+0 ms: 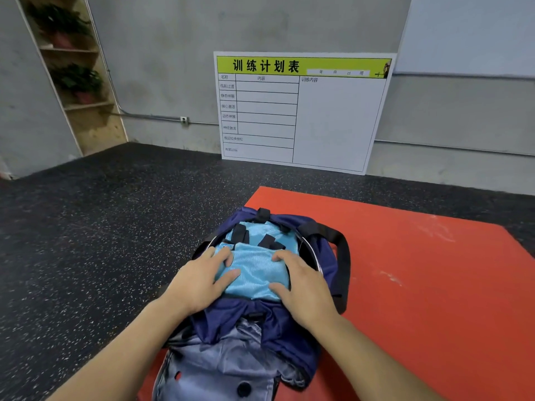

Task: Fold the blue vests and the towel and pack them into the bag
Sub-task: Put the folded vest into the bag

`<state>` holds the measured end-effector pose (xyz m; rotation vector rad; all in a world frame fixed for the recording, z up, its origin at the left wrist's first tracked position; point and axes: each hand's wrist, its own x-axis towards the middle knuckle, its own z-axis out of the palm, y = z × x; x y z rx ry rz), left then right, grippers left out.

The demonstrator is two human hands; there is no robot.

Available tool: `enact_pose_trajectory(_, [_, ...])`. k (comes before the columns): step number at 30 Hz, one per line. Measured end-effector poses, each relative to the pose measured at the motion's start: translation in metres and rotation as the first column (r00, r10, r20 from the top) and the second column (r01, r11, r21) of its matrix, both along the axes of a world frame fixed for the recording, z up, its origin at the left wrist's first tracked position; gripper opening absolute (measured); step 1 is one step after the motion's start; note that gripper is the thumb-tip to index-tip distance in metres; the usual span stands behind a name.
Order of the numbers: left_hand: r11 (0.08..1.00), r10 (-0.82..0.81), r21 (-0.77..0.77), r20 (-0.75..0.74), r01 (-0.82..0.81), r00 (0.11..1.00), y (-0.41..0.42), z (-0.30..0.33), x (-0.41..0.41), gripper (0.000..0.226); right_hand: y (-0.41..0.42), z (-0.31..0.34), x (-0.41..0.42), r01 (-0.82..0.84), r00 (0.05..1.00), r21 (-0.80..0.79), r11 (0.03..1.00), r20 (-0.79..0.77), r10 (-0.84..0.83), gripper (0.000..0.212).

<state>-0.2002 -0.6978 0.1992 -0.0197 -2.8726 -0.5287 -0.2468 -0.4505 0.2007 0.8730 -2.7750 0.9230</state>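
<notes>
Both hands lie spread flat, left hand (pixel 202 277) at nine o'clock, right hand (pixel 301 282) at three, pressing the folded blue vest (pixel 254 273) inside the open navy bag (pixel 289 337) on the red mat (pixel 405 270); whatever lies beneath is hidden.

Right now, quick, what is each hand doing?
Left hand: open, fingers pressing the folded blue vest down into the bag.
Right hand: open, pressing the same vest.
</notes>
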Motion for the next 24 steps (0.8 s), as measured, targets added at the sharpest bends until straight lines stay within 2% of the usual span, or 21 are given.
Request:
enact_pose_trajectory(3, [1.0, -0.028, 0.013, -0.027, 0.029, 0.999, -0.002, -0.001, 0.002, 0.025, -0.002, -0.003, -0.001, -0.004, 0.999, 0.053, 0.999, -0.037, 0.006, 0.044])
enact_pose_trajectory(6, [0.999, -0.039, 0.003, -0.038, 0.04, 0.998, -0.005, -0.002, 0.002, 0.025, 0.001, -0.004, -0.002, -0.057, 0.998, 0.063, 0.996, 0.014, 0.056, 0.042])
enact_pose_trajectory(9, [1.0, -0.029, -0.005, -0.03, 0.029, 0.999, -0.004, -0.003, 0.004, 0.038, 0.009, 0.003, -0.005, -0.16, 0.981, 0.12, 0.98, 0.128, 0.144, 0.043])
enact_pose_trajectory(11, [1.0, 0.008, 0.005, -0.031, -0.008, 0.999, -0.002, -0.004, 0.004, 0.049, 0.011, 0.009, -0.007, -0.163, 0.982, 0.172, 0.972, 0.126, 0.143, 0.042])
enact_pose_trajectory(13, [0.999, 0.043, -0.004, -0.15, -0.044, 0.988, 0.0, -0.003, 0.001, 0.049, 0.007, 0.01, -0.011, -0.08, 0.997, 0.146, 0.986, -0.004, 0.082, 0.035])
enact_pose_trajectory(16, [0.999, 0.029, -0.019, -0.378, -0.04, 0.925, 0.013, 0.004, -0.015, 0.026, -0.013, 0.004, -0.018, 0.045, 0.967, -0.036, 0.998, -0.248, -0.053, 0.028])
enact_pose_trajectory(17, [1.0, 0.009, -0.007, -0.405, -0.013, 0.914, 0.019, 0.008, -0.022, 0.022, -0.022, 0.003, -0.02, 0.069, 0.957, -0.058, 0.996, -0.277, -0.082, 0.034])
enact_pose_trajectory(19, [0.998, -0.058, -0.021, -0.394, 0.054, 0.917, 0.027, 0.007, -0.035, 0.036, -0.043, 0.0, -0.025, 0.113, 0.956, -0.032, 0.993, -0.27, -0.117, 0.054])
enact_pose_trajectory(21, [0.995, -0.095, -0.043, -0.318, 0.086, 0.943, 0.027, -0.006, -0.044, 0.051, -0.059, -0.004, -0.028, 0.131, 0.973, 0.066, 0.989, -0.198, -0.116, 0.074])
enact_pose_trajectory(24, [0.998, -0.042, 0.031, -0.223, 0.05, 0.974, 0.023, -0.036, -0.043, 0.06, -0.066, -0.025, -0.029, 0.127, 0.987, 0.208, 0.97, -0.124, -0.102, 0.083])
